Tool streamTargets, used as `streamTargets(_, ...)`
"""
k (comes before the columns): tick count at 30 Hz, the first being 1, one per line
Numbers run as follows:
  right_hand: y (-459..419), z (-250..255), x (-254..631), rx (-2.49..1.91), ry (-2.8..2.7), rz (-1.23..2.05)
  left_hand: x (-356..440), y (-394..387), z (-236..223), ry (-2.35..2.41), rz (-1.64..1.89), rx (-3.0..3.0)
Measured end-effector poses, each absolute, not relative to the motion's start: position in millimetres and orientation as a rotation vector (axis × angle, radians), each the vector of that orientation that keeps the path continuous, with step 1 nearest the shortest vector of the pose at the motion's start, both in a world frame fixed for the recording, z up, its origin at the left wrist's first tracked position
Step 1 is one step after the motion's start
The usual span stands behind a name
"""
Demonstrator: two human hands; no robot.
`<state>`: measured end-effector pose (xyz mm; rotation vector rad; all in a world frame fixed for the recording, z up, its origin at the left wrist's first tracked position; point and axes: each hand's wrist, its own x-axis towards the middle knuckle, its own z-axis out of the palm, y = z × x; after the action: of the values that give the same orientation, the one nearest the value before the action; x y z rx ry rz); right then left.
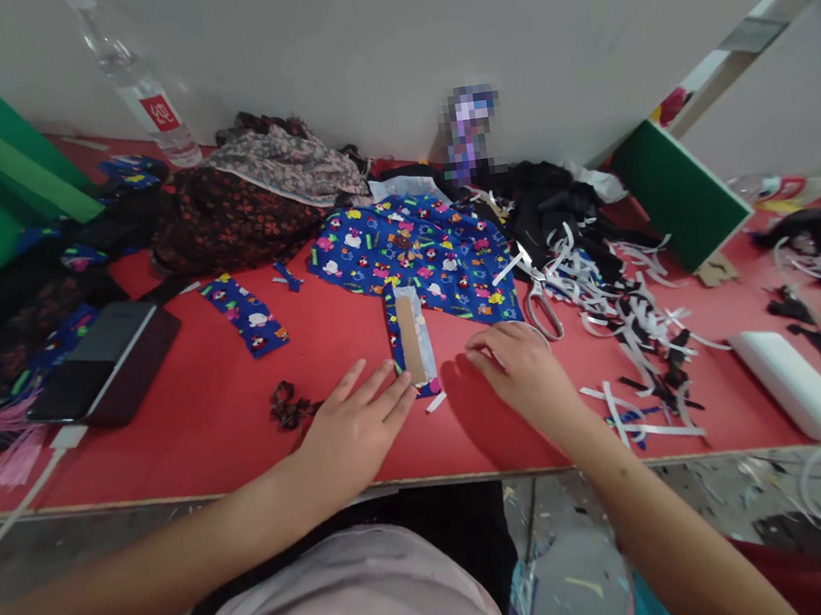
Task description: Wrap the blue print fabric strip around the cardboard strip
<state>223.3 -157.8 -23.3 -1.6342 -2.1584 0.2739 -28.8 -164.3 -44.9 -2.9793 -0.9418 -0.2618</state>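
Note:
My left hand is open and palm down on the red table. Its fingertips reach the lower left edge of a narrow blue printed fabric strip, on which a brown cardboard piece lies over a paler backing. To the right of that strip is my right hand, raised a little, its fingers loosely bent and apart from the thumb; nothing shows between them. Just behind it lie scissors, handles toward me. A larger blue cartoon-print cloth spreads behind the strip.
A second blue strip and a black power bank on a dark box lie left. White and black scraps heap right, near a white device. A water bottle stands behind a floral cloth bundle. Green panels flank the table.

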Motion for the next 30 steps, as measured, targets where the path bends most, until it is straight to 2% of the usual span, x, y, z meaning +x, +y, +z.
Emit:
streamTargets(3,-161,-26,246,-1.797,-2.138,0.161,-38,-154,-44,-0.860,-0.239,-3.015)
streamTargets(7,-166,-37,265,-1.849,-2.131,0.255,-44,-143,-41,-0.819,-0.228,-3.029)
streamTargets(13,-172,-30,261,-1.928,-2.138,0.318,-33,-135,-44,-0.753,-0.399,-3.040)
streamTargets(21,-174,-3,240,-1.739,-2.091,0.592,-33,-116,-45,-0.649,-0.466,-3.215)
streamTargets(25,-173,6,236,-1.732,-2.106,0.514,-44,-105,-42,-0.539,-0.476,-3.255)
streamTargets(30,-171,28,236,-1.703,-2.254,0.424,-59,-82,-31,-0.508,-0.272,-3.221)
